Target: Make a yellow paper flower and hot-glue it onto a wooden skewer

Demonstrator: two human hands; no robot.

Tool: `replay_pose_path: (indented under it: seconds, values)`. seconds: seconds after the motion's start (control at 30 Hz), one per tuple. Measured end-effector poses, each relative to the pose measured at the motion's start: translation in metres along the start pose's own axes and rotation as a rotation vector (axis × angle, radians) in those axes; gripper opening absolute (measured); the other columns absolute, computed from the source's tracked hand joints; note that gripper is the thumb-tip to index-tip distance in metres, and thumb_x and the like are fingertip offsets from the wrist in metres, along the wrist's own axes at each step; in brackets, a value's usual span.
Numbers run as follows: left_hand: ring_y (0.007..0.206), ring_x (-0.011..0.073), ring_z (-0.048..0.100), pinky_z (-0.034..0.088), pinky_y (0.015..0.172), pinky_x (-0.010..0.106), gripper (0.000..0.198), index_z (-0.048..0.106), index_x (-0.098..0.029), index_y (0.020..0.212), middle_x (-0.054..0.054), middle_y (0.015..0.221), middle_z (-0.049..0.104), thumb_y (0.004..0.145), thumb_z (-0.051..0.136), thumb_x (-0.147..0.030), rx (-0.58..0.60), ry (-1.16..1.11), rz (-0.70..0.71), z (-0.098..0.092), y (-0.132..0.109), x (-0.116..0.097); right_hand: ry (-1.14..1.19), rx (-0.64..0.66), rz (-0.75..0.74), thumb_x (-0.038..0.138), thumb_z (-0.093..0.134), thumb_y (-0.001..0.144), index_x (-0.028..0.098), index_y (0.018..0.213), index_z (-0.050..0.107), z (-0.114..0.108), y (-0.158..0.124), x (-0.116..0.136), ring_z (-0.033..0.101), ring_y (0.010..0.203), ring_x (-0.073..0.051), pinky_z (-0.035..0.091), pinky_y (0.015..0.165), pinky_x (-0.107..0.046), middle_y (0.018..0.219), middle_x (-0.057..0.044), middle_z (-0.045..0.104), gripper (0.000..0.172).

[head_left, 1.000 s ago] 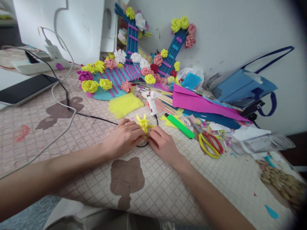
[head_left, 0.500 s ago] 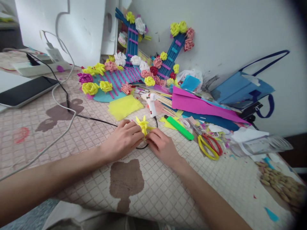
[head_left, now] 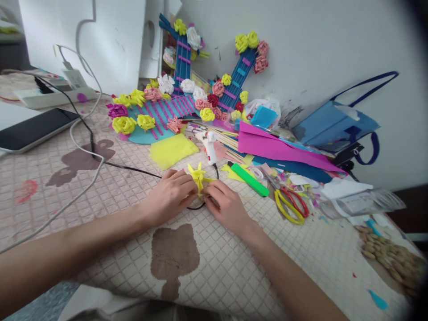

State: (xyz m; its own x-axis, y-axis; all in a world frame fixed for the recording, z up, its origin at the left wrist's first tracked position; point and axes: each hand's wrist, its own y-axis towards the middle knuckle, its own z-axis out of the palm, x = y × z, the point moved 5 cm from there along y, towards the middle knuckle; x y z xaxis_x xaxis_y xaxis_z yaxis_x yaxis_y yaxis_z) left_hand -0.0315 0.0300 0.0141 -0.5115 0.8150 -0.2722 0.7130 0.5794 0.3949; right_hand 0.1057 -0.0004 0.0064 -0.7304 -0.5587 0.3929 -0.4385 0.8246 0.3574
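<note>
Between my hands is a yellow paper flower (head_left: 198,175) with pointed petals that stick up and outward. My left hand (head_left: 174,192) pinches it from the left, fingers curled over its lower side. On the right, my right hand (head_left: 224,203) has its fingertips pressed together at the flower's base, where a yellow strip juts out. My fingers hide the underside of the flower. Just beyond it stands a white glue gun (head_left: 209,148), its black cord (head_left: 133,168) passing beneath my hands. A sheet of yellow crepe paper (head_left: 173,150) lies behind my left hand.
Paper-flower-covered guitar shapes (head_left: 160,118) lean at the back. To the right lie a green marker (head_left: 249,179), scissors (head_left: 287,207), magenta paper (head_left: 284,149), a blue bag (head_left: 331,127) and a heap of nuts (head_left: 389,258). A tablet (head_left: 36,129) and a white cable (head_left: 72,200) are at left.
The flower has tilted slightly between my fingers and its petals look more spread. Both hands stay on it in nearly the same place; the whole view has shifted a little.
</note>
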Motion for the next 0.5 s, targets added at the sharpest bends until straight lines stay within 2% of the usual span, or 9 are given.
replay_pose_path:
  seconds: [0.5]
  values:
    - [0.080,0.0158,0.053,0.036,0.076,0.032,0.013,0.054,-0.017,0.079,0.000,0.079,0.059,0.090,0.048,-0.021,0.016,-0.017,-0.020,0.0015,-0.0005,0.0007,-0.024,0.010,0.008,0.018,0.045,0.089,0.018,0.090,0.057,0.0009,0.0012,0.0002,0.056,0.085,-0.016,0.048,0.073,-0.028,0.093,-0.006,0.057,0.013]
